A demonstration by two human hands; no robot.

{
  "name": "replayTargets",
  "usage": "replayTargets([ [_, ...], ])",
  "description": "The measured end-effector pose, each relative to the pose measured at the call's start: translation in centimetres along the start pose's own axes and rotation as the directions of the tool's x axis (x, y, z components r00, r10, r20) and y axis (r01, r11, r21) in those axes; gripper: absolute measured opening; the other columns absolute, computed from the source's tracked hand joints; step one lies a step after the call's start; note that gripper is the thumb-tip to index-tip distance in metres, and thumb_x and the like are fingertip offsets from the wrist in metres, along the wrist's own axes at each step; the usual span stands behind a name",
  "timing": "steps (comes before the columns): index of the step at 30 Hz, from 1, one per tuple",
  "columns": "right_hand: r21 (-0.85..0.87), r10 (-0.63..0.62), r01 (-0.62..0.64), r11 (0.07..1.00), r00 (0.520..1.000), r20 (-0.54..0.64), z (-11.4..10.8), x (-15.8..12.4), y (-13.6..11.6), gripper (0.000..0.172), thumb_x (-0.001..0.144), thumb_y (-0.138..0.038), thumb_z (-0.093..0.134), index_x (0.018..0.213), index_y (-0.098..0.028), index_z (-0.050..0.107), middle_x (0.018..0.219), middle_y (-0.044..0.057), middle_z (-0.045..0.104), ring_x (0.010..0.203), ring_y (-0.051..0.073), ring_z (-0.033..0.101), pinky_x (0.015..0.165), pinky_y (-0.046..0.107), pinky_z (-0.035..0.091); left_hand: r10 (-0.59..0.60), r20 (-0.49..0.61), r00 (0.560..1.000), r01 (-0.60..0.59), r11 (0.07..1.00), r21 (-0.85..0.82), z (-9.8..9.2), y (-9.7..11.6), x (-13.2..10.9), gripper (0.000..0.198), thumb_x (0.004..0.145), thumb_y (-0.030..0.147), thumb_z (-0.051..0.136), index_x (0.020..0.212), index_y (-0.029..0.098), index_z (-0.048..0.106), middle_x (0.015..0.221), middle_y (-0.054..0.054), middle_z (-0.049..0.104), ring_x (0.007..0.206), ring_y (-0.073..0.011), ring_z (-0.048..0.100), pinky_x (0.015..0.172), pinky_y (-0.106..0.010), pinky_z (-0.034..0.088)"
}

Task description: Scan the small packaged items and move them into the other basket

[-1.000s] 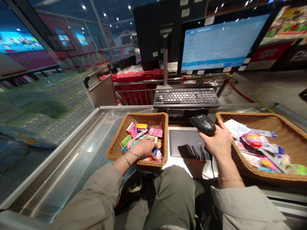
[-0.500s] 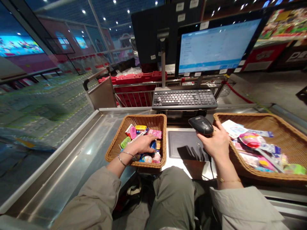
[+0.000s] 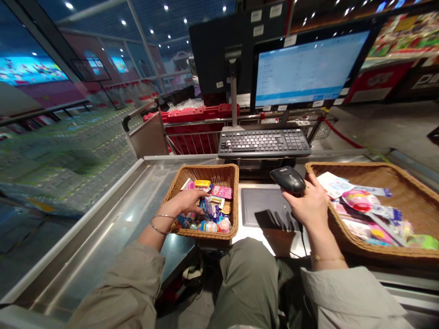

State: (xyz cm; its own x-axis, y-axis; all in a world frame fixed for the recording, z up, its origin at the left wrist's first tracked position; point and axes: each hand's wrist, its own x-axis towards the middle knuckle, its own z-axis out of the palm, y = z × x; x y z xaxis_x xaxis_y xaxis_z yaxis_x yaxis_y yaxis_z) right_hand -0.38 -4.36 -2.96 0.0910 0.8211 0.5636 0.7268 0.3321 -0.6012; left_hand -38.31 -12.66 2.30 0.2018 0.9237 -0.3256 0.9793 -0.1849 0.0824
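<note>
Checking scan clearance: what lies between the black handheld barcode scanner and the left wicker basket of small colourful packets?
Head view: a flat dark rectangular pad lies between the black handheld barcode scanner and the wicker basket.

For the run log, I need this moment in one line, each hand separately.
left hand | in small wicker basket, on colorful packets | right hand | holds black barcode scanner, beside large wicker basket

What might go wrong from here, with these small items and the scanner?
The left hand reaches in among small colourful packets in a wicker basket, so some may spill over its low rim. The barcode scanner in the right hand trails a cable down past the counter edge, where it might snag.
</note>
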Motion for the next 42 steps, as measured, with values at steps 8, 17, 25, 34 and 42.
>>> replayTargets([
  [8, -0.015, 0.005, -0.005, 1.0, 1.0, -0.002, -0.2, 0.0, 0.2, 0.04, 0.072, -0.05, 0.062, 0.096, -0.02, 0.074, 0.115, 0.015, 0.073, 0.138, 0.036, 0.05, 0.115, 0.06, 0.037, -0.04, -0.179, 0.983, 0.056, 0.995, 0.083, 1.3, -0.4, 0.5, 0.046, 0.095, 0.059, 0.056, 0.093, 0.017, 0.074, 0.102, -0.012, 0.075, 0.095, -0.0265, 0.071, 0.08, -0.03, 0.051],
  [17, 0.003, 0.025, -0.025, 1.0, 1.0, -0.001, -0.4, -0.1, 0.1, 0.042, 0.072, -0.048, 0.062, 0.099, -0.019, 0.074, 0.119, 0.017, 0.072, 0.139, 0.037, 0.049, 0.115, 0.058, 0.037, -0.174, -0.234, 0.956, 0.219, 0.959, 0.18, 1.2, 0.0, 0.5, 0.016, 0.087, 0.032, 0.071, 0.098, 0.023, 0.077, 0.097, -0.013, 0.079, 0.099, -0.031, 0.071, 0.084, -0.038, 0.055],
  [25, 0.003, 0.038, -0.038, 0.999, 0.999, -0.018, -0.7, -0.2, 0.0, 0.051, 0.074, -0.048, 0.065, 0.115, -0.018, 0.071, 0.135, 0.019, 0.064, 0.143, 0.039, 0.043, 0.116, 0.062, 0.032, -0.094, -0.523, 0.847, 0.197, 0.97, 0.144, -0.1, 1.4, 1.1, 0.021, 0.085, 0.03, 0.076, 0.105, 0.027, 0.079, 0.152, -0.009, 0.058, 0.146, -0.0413, 0.04, 0.119, -0.073, 0.025],
  [34, -0.023, -0.024, 0.023, 0.999, 0.999, -0.032, -1.2, -0.3, -0.2, 0.038, 0.077, -0.052, 0.06, 0.098, -0.022, 0.071, 0.138, 0.013, 0.065, 0.149, 0.04, 0.033, 0.117, 0.073, 0.017, -0.151, -0.743, 0.652, 0.267, 0.963, 0.038, -1.9, 5.2, 2.8, 0.028, 0.091, 0.03, 0.07, 0.119, 0.032, 0.073, 0.161, -0.004, 0.045, 0.157, -0.0407, 0.021, 0.115, -0.086, 0.007],
  [42, -0.044, -0.102, 0.1, 0.994, 0.994, -0.044, -1.8, -0.5, -0.7, 0.032, 0.077, -0.047, 0.064, 0.097, -0.023, 0.072, 0.142, 0.012, 0.064, 0.153, 0.041, 0.028, 0.114, 0.079, 0.01, -0.14, -0.802, 0.581, 0.214, 0.977, -0.015, -2.2, 8.2, 5.1, 0.031, 0.094, 0.036, 0.066, 0.124, 0.036, 0.071, 0.163, 0.0, 0.042, 0.159, -0.0395, 0.014, 0.115, -0.085, -0.005],
])
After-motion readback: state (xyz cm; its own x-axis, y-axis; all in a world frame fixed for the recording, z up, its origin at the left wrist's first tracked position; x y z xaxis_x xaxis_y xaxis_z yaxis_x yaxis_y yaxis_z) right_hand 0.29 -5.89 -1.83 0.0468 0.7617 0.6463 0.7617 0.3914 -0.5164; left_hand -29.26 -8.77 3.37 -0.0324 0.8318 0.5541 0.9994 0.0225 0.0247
